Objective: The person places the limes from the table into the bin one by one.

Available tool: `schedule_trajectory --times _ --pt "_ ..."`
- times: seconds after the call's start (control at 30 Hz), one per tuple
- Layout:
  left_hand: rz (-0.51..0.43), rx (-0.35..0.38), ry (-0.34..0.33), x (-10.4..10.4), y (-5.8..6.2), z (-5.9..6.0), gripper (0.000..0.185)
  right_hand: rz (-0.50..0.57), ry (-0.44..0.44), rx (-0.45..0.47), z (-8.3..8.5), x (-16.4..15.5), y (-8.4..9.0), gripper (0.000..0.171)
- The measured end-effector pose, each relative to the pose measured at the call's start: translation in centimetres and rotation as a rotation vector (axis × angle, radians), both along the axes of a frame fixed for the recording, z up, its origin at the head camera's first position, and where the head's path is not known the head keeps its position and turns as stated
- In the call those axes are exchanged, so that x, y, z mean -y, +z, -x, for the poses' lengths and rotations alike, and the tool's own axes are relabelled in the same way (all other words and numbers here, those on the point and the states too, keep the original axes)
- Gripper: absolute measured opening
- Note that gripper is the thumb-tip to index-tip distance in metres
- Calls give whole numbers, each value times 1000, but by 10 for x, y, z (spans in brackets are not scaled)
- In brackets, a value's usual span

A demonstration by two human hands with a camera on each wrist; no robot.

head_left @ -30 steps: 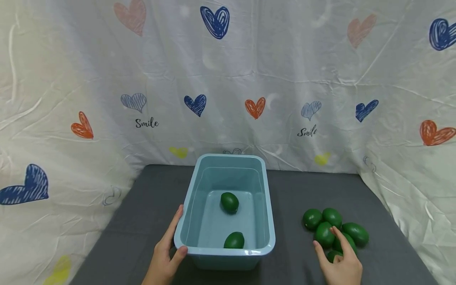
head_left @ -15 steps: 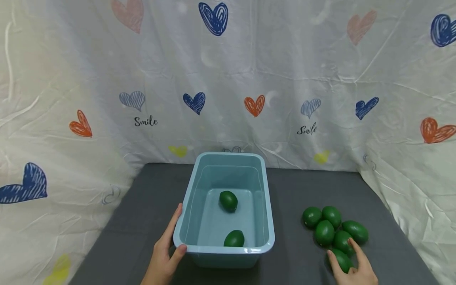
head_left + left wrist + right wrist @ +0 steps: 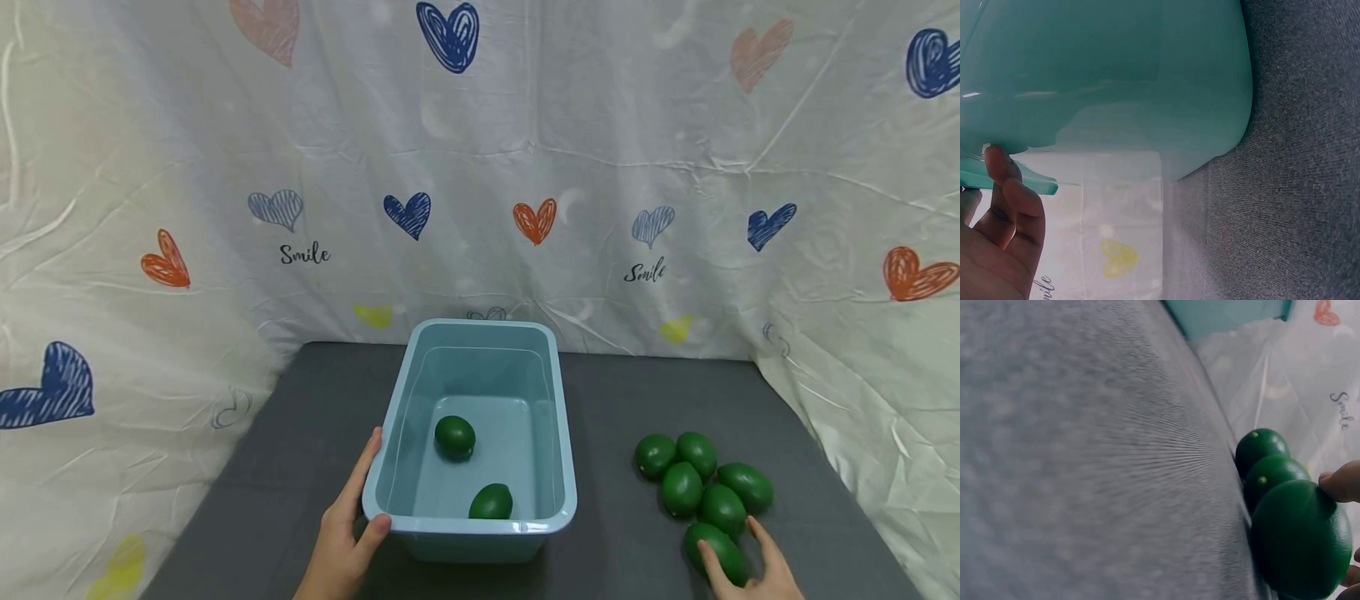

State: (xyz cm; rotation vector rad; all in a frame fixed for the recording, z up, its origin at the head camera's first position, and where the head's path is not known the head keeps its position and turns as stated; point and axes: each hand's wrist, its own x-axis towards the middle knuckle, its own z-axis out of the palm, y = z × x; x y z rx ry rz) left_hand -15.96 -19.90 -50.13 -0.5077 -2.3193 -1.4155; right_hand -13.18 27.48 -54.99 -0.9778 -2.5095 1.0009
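My left hand holds the near left corner of a light blue plastic tub, thumb on the front rim and fingers along its side. Fingertips and the tub's rim show in the left wrist view. Inside the tub lie two smooth dark green limes, one near the middle and one at the front. My right hand is spread about the nearest lime of a loose group, thumb at its left side and index finger to its right. In the right wrist view, the thumb touches this lime; other fingers are partly cut off.
Several more limes sit touching each other just beyond the right hand, right of the tub. A dark grey cloth covers the table. Behind it hangs a white curtain printed with hearts.
My right hand has drawn back toward me and to the right, from above the group to its nearest lime. One lime in the tub has rolled left. The left hand keeps its place.
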Motion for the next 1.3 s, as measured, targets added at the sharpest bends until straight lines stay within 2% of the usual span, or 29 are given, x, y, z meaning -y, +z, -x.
schedule_trajectory --times 0.3,0.47,0.7,0.83,1.0,1.3 --pt "-6 19 5 -1 1 0 84 3 19 -7 -2 1 -8 96" --pt "-3 2 -1 0 -1 1 83 -42 0 -61 -5 4 -21 91" --pt "3 34 23 -1 1 0 83 -89 -23 -48 -8 5 -38 81" --pt "2 40 34 -2 2 -1 84 -105 -32 -103 -9 7 -43 74" --pt "-8 19 2 -2 4 -2 84 -115 -20 -183 -10 9 -45 71" --pt "-16 38 -1 -2 2 -2 83 -106 -25 -214 -9 7 -49 68"
